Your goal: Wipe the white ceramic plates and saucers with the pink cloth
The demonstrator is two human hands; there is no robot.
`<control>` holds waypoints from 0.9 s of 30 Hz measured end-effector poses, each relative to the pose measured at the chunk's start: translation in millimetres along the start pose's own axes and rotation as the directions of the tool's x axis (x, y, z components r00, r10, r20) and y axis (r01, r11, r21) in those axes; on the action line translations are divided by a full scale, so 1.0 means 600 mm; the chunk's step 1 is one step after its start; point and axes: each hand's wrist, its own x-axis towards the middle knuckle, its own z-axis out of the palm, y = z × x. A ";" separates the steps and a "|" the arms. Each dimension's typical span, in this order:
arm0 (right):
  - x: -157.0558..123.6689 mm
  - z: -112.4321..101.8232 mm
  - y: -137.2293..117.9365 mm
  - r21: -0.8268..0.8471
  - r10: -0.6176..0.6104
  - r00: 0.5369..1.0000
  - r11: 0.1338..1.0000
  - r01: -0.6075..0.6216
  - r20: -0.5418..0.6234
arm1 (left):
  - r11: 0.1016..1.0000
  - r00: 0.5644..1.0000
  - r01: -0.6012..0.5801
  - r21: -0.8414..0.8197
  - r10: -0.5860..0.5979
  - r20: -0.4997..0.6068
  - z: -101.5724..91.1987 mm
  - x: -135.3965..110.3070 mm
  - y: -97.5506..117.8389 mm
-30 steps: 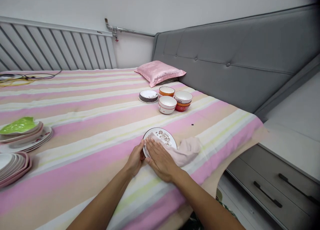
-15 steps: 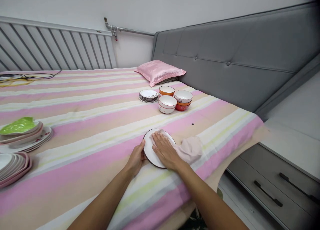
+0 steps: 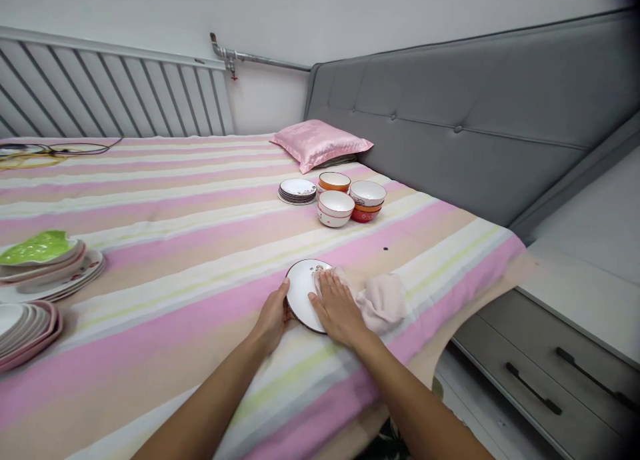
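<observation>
Head view shows a round white plate point(image 3: 302, 295) with a dark rim near the front edge of the bed, over the striped bedspread point(image 3: 200, 343); whether its underside rests on the fabric or is lifted slightly, I cannot tell. The left hand point(image 3: 271, 318) pinches its left edge, thumb on the rim and fingers curled beneath, partly hidden. The right hand point(image 3: 341, 308) lies flat over the plate's right side, fingers extended and close together, thumb apart, pressing a pale pink cloth point(image 3: 384, 303) whose loose end bunches on the bedspread. The plate looks like glazed ceramic: stiff, probably fairly light, slick on its face and liable to chip if knocked. Its rim is the surest place to hold, thumb above and fingers below, since the smooth middle offers little grip. The cloth seems soft and limp, best kept under a flat palm. Well beyond stand bowls point(image 3: 335, 213) and a stack of small plates point(image 3: 297, 189).
</observation>
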 end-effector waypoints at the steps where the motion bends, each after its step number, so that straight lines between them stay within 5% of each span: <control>1: -0.001 -0.001 -0.001 0.010 0.006 1.000 1.000 -0.006 0.012 | 1.000 1.000 0.004 0.000 -0.004 -0.007 0.002 -0.001 0.002; 8: -0.016 -0.015 -0.002 0.046 -0.101 0.990 0.994 0.097 0.095 | 1.000 0.999 0.021 -0.020 -0.021 -0.030 -0.001 0.001 0.002; 18: -0.044 -0.020 -0.046 0.122 -0.420 0.885 0.907 0.403 0.203 | 0.999 0.999 0.027 -0.042 -0.028 -0.028 -0.004 0.007 -0.001; 24: -0.049 -0.024 -0.051 0.151 -0.433 0.868 0.901 0.407 0.245 | 0.999 0.997 -0.018 0.038 0.021 -0.080 -0.005 0.006 -0.006; 27: -0.047 -0.022 -0.046 0.124 -0.367 0.903 0.930 0.347 0.222 | 0.997 0.995 -0.068 0.043 0.071 -0.072 -0.004 0.006 -0.008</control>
